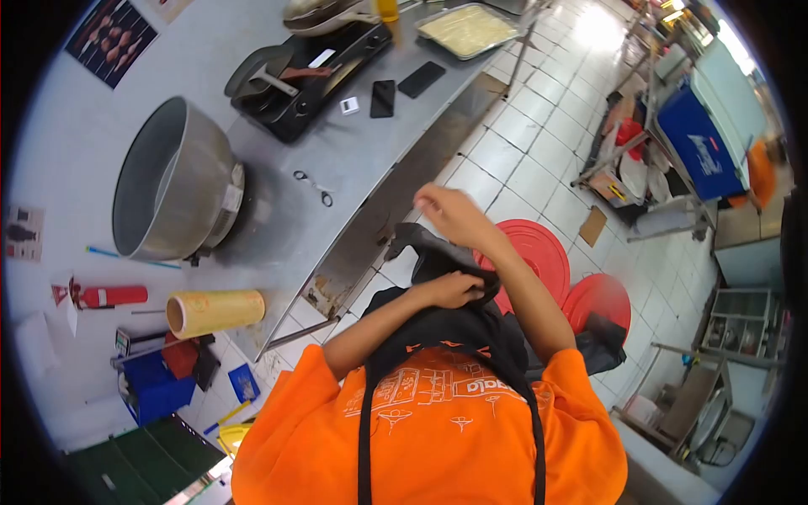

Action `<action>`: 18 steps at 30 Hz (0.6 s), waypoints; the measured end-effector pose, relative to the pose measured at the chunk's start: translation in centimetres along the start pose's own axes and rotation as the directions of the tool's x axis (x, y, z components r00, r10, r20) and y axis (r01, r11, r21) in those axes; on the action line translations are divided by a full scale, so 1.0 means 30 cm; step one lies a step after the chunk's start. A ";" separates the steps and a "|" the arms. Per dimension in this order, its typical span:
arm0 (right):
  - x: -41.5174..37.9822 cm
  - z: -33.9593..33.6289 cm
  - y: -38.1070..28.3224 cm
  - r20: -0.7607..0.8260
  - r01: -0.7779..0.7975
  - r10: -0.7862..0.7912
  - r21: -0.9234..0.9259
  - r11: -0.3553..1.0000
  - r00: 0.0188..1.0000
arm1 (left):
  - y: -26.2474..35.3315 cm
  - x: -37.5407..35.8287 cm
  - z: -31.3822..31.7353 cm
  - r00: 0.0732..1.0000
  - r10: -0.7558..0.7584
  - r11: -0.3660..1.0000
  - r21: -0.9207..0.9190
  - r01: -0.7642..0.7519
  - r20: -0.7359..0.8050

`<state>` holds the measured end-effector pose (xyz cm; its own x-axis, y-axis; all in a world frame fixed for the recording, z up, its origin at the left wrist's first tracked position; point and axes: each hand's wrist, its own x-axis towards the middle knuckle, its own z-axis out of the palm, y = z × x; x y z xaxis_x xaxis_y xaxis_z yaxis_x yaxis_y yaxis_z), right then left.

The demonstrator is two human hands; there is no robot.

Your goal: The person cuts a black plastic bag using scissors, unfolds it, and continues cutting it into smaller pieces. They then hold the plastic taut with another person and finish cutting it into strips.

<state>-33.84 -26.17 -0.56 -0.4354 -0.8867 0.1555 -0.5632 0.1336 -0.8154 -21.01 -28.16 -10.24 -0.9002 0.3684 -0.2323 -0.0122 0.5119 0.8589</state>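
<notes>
In front of my body, over the black apron (389, 341), is a dark crumpled bag (438, 252) that looks like black plastic. The curled fingers of my left hand (454, 290) grip it at its lower side. Higher up, my right hand (453, 217) is raised over the bag's upper edge, its fingers bent together and slightly blurred. Whether anything is pinched in those fingers cannot be made out. More dark plastic (604, 343) lies by the red lids on the right.
Left of me stands a steel table (282, 206) with a large metal bowl (172, 181), scissors (316, 188), phones (382, 98), a stove (307, 80) and a tray (467, 30). A yellow wrap roll (217, 313) sits at its corner. Round red lids (526, 252) are beside my right arm.
</notes>
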 end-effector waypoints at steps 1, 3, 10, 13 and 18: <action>0.041 0.087 0.020 0.109 0.123 -0.124 0.022 0.992 0.986 | -0.059 -0.059 0.034 0.998 0.035 0.995 -0.093 -0.040 -0.051; 0.154 0.326 0.139 0.281 0.211 -0.205 0.009 0.977 0.938 | -0.127 -0.166 0.050 0.980 -0.019 0.989 -0.148 -0.011 -0.199; 0.529 0.914 0.198 0.215 -0.149 0.223 -0.315 0.937 0.951 | -0.055 -0.482 0.006 0.706 -0.460 0.887 -0.317 0.336 -0.538; 0.564 1.073 0.250 0.127 -0.145 0.228 -0.465 0.873 0.965 | -0.224 -0.602 0.150 0.502 -0.642 0.726 -0.670 0.154 -0.580; 0.530 1.131 0.313 -0.135 -0.217 0.171 -0.509 0.833 0.976 | -0.322 -0.688 0.182 0.363 -0.643 0.751 -0.648 0.128 -0.674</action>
<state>-22.23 -54.04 -24.67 -0.6162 -0.7827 0.0873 -0.7324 0.5287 -0.4290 0.07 -36.48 -16.22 -0.6124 -0.7188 -0.3291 -0.4063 -0.0710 0.9110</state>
